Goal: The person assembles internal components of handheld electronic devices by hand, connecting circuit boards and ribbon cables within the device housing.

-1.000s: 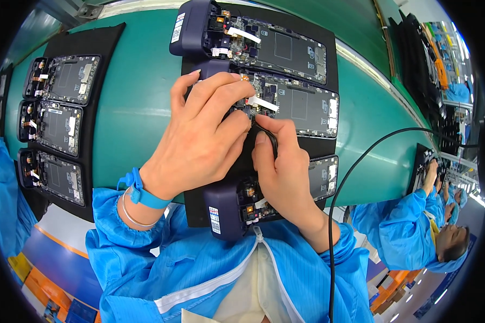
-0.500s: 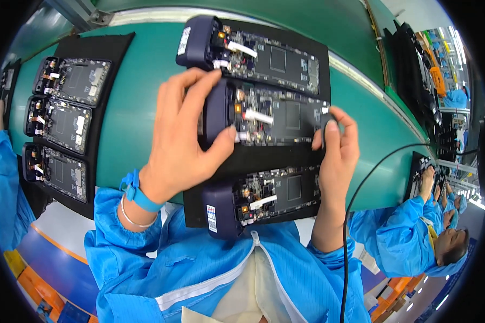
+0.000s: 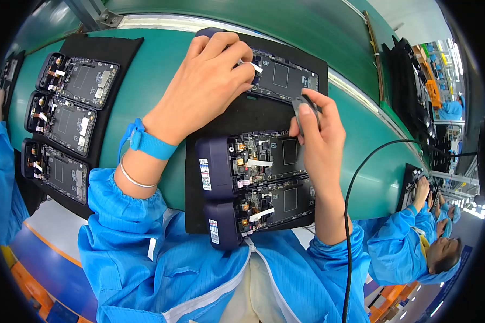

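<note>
While the left hand [image 3: 207,78] is curling narrowly over the twelve-o'clock housing [image 3: 209,32] containing electronics [image 3: 283,75], its grip unclear, the right hand [image 3: 322,134] is holding a grey object [image 3: 298,104].

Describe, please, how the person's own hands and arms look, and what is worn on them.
The left hand and right hand are ungloved. The left wrist wears a bright blue wrist strap and a thin silver bangle. The left sleeve, gathered at its cuff, and right sleeve are blue. No band shows on the right wrist.
</note>
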Tool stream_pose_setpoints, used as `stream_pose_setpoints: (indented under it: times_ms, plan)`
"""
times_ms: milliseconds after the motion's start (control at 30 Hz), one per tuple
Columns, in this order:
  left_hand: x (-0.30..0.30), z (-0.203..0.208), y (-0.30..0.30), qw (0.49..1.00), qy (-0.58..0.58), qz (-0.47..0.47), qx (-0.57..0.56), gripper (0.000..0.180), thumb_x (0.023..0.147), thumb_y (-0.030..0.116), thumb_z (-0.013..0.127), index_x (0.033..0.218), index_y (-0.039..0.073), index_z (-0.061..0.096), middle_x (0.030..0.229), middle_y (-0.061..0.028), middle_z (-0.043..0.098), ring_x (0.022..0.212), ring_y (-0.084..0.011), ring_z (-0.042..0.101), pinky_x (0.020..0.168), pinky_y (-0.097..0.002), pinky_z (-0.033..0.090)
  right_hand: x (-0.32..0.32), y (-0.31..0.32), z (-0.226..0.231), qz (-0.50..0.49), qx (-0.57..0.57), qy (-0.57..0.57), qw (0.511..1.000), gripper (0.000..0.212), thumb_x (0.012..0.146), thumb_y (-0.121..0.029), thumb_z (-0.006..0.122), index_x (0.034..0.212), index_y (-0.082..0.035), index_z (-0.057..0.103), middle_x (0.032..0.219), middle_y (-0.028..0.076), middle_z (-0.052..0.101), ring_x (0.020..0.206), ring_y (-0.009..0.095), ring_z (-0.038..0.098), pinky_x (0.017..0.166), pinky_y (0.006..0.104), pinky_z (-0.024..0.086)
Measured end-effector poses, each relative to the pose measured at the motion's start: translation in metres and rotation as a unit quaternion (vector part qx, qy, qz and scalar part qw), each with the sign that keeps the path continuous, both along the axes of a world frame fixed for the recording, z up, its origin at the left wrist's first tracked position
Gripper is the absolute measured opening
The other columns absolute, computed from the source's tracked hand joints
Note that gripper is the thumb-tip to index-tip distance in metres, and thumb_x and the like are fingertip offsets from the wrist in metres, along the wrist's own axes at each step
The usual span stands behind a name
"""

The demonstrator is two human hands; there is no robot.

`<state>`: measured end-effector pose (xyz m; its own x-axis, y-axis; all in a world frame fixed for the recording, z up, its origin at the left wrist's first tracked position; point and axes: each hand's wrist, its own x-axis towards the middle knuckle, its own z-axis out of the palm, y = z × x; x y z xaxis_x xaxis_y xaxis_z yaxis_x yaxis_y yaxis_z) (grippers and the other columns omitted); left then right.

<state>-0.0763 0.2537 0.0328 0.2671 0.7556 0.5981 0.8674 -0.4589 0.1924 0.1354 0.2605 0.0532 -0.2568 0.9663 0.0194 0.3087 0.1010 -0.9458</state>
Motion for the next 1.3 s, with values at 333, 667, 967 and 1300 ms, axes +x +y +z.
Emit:
stream_pose_setpoints:
  times_ms: [333, 667, 967, 1300]
  plan:
    - [0.007, -0.003, -0.011, 0.998, 0.036, -0.047, 0.009, 0.025, 0.072, 0.014, 0.068, 0.097, 0.017, 0.066, 0.078, 0.0036, 0.052, 0.081, -0.0165, 0.048, 0.077, -0.0313, 0.038, -0.014, 0.005, -0.026, -0.006, 0.08, -0.122, 0.989, 0.018, 0.093, -0.007, 0.052, 0.11, -0.002, 0.057, 0.064, -0.002, 0.053, 0.055, 0.003, 0.046, 0.049, 0.0187, 0.036]
    - [0.005, -0.003, -0.012, 0.997, 0.043, -0.061, -0.029, 0.02, 0.065, 0.011, 0.064, 0.084, 0.014, 0.071, 0.073, 0.0009, 0.047, 0.079, -0.0175, 0.047, 0.072, -0.0312, 0.037, -0.016, 0.004, -0.026, 0.03, 0.181, -0.192, 0.964, 0.018, 0.089, -0.007, 0.056, 0.106, -0.003, 0.057, 0.075, 0.014, 0.065, 0.06, 0.027, 0.065, 0.054, 0.0332, 0.049]
    - [0.005, -0.003, -0.011, 0.997, 0.038, -0.067, -0.03, 0.021, 0.065, 0.01, 0.064, 0.084, 0.013, 0.071, 0.073, 0.0001, 0.047, 0.08, -0.018, 0.047, 0.072, -0.0319, 0.037, -0.019, 0.006, -0.027, 0.039, 0.216, -0.263, 0.939, 0.014, 0.088, -0.007, 0.057, 0.102, -0.005, 0.057, 0.059, 0.011, 0.061, 0.051, 0.027, 0.062, 0.048, 0.0363, 0.047]
    - [0.001, 0.0, -0.014, 0.996, 0.015, -0.074, -0.048, 0.021, 0.064, 0.006, 0.065, 0.084, 0.009, 0.071, 0.074, -0.0016, 0.047, 0.081, -0.02, 0.046, 0.075, -0.0329, 0.038, -0.026, 0.006, -0.025, 0.069, 0.186, -0.207, 0.958, 0.015, 0.089, -0.01, 0.056, 0.103, -0.007, 0.058, 0.059, 0.01, 0.06, 0.051, 0.026, 0.062, 0.048, 0.0359, 0.046]
